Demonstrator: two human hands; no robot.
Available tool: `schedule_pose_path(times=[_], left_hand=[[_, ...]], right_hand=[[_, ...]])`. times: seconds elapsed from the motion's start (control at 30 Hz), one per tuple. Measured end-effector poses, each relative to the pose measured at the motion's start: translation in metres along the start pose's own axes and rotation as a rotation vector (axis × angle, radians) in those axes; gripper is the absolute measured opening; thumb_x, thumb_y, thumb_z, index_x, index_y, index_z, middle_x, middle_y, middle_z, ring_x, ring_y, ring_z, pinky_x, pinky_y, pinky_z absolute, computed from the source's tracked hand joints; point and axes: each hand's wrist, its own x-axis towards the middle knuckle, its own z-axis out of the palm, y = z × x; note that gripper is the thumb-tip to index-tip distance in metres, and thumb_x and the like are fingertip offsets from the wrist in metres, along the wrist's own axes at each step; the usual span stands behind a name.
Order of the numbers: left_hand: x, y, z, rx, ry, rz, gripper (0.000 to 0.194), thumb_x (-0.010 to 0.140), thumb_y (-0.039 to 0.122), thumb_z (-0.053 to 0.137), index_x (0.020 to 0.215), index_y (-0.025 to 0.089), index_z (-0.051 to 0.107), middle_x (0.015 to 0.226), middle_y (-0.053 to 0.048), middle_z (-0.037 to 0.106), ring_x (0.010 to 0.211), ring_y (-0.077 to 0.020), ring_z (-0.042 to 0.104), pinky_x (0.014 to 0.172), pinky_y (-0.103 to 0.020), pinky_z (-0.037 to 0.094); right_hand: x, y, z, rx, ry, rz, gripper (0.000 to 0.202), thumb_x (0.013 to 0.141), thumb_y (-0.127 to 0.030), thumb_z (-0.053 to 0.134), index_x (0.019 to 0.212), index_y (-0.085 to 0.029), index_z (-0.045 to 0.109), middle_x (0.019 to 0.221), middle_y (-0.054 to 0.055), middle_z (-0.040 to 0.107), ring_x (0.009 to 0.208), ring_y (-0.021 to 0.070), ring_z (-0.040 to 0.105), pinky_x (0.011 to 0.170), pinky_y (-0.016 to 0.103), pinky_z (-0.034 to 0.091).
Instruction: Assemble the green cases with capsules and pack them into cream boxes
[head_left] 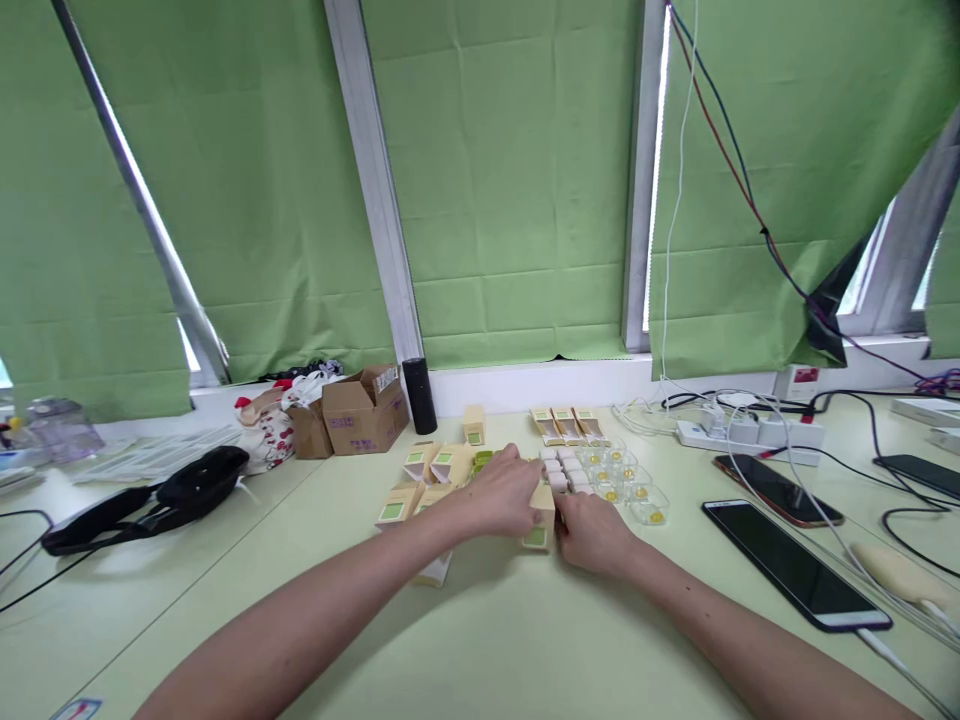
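Gripping a small tan box (543,500), the left hand (508,492) has its fingers bent over the box's left side. The right hand (589,530) touches the box's right side, but I can't tell if it pinches. White lumps (564,468) sit just beyond, on the far side.

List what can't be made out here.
All in the head view:
- Inside of the beige box between left hand and right hand: hidden by its walls.
- Its green label: too small to read.
- Green items: partly behind the left hand.
- Blue-edged item: cut off by the bottom edge.
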Motion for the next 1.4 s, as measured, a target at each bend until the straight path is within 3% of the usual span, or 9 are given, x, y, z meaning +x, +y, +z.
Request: schedule_pose_path(times=[0.1, 0.2, 0.3, 0.4, 0.53, 0.63, 0.93, 1.1, 1.4], left_hand=[[0.026, -0.014, -0.024, 0.072, -0.024, -0.066, 0.05, 0.084, 0.034, 0.072, 0.131, 0.021, 0.062, 0.11, -0.012, 0.074, 0.12, -0.0343, 0.06, 0.088, -0.038, 0.054], [0.057, -0.039, -0.041, 0.117, 0.067, -0.15, 0.055, 0.09, 0.03, 0.068, 0.142, 0.019, 0.057, 0.125, -0.012, 0.074, 0.127, -0.0318, 0.059, 0.095, -0.037, 0.053], [0.085, -0.068, -0.044, 0.167, 0.127, -0.216, 0.057, 0.09, 0.023, 0.068, 0.145, 0.015, 0.056, 0.131, -0.015, 0.072, 0.131, -0.0337, 0.056, 0.1, -0.039, 0.052], [0.104, -0.093, -0.032, 0.231, 0.15, -0.275, 0.05, 0.088, 0.018, 0.073, 0.137, 0.013, 0.062, 0.131, -0.018, 0.071, 0.132, -0.0355, 0.057, 0.105, -0.042, 0.052], [0.118, -0.115, -0.002, 0.302, 0.117, -0.326, 0.038, 0.101, 0.037, 0.07, 0.133, 0.017, 0.064, 0.136, -0.012, 0.066, 0.121, -0.0282, 0.067, 0.103, -0.051, 0.058], [0.125, -0.124, 0.018, 0.338, 0.091, -0.331, 0.039, 0.102, 0.038, 0.069, 0.135, 0.017, 0.064, 0.136, -0.012, 0.066, 0.117, -0.0267, 0.069, 0.099, -0.049, 0.061], [0.129, -0.122, 0.047, 0.373, 0.057, -0.338, 0.04, 0.102, 0.038, 0.069, 0.135, 0.018, 0.064, 0.139, -0.012, 0.065, 0.123, -0.0286, 0.066, 0.104, -0.053, 0.058], [0.121, -0.104, 0.048, 0.336, 0.098, -0.317, 0.043, 0.092, 0.016, 0.072, 0.133, 0.012, 0.063, 0.142, -0.021, 0.06, 0.141, -0.036, 0.049, 0.117, -0.053, 0.042], [0.111, -0.086, 0.064, 0.254, 0.043, -0.408, 0.04, 0.102, 0.038, 0.069, 0.136, 0.017, 0.063, 0.137, -0.012, 0.066, 0.117, -0.0267, 0.069, 0.098, -0.048, 0.061]], right_hand=[[0.001, 0.001, 0.001, -0.008, -0.008, 0.0, 0.017, 0.094, -0.018, 0.058, 0.101, -0.018, 0.074, 0.097, 0.015, 0.082, 0.086, 0.0291, 0.077, 0.063, 0.03, 0.038], [0.001, 0.001, 0.001, -0.019, -0.015, 0.005, 0.018, 0.096, -0.019, 0.057, 0.102, -0.017, 0.074, 0.098, 0.016, 0.081, 0.088, 0.0299, 0.076, 0.064, 0.031, 0.039], [0.001, 0.0, 0.001, -0.028, -0.023, 0.007, 0.017, 0.096, -0.019, 0.057, 0.103, -0.017, 0.073, 0.098, 0.016, 0.08, 0.088, 0.0291, 0.076, 0.065, 0.031, 0.039], [0.001, 0.0, 0.001, -0.042, -0.024, 0.003, 0.017, 0.095, -0.019, 0.057, 0.103, -0.017, 0.073, 0.098, 0.015, 0.081, 0.088, 0.0297, 0.076, 0.063, 0.031, 0.038], [0.001, 0.0, 0.001, -0.057, -0.023, -0.005, 0.017, 0.096, -0.019, 0.056, 0.102, -0.018, 0.072, 0.098, 0.015, 0.081, 0.088, 0.0305, 0.077, 0.062, 0.032, 0.036], [0.001, 0.0, 0.002, -0.059, -0.026, -0.01, 0.017, 0.096, -0.018, 0.056, 0.101, -0.017, 0.072, 0.096, 0.015, 0.081, 0.087, 0.0302, 0.077, 0.062, 0.031, 0.036], [0.001, 0.001, 0.003, -0.057, -0.028, -0.019, 0.016, 0.094, -0.017, 0.057, 0.102, -0.018, 0.071, 0.098, 0.015, 0.081, 0.087, 0.0294, 0.076, 0.065, 0.032, 0.038], [0.001, 0.001, 0.003, -0.055, -0.031, -0.018, 0.016, 0.095, -0.018, 0.056, 0.102, -0.018, 0.07, 0.097, 0.014, 0.08, 0.087, 0.03, 0.076, 0.065, 0.032, 0.039], [0.0, -0.002, 0.002, -0.06, -0.039, -0.018, 0.015, 0.096, -0.017, 0.056, 0.102, -0.018, 0.07, 0.096, 0.014, 0.08, 0.087, 0.029, 0.076, 0.066, 0.031, 0.039]])
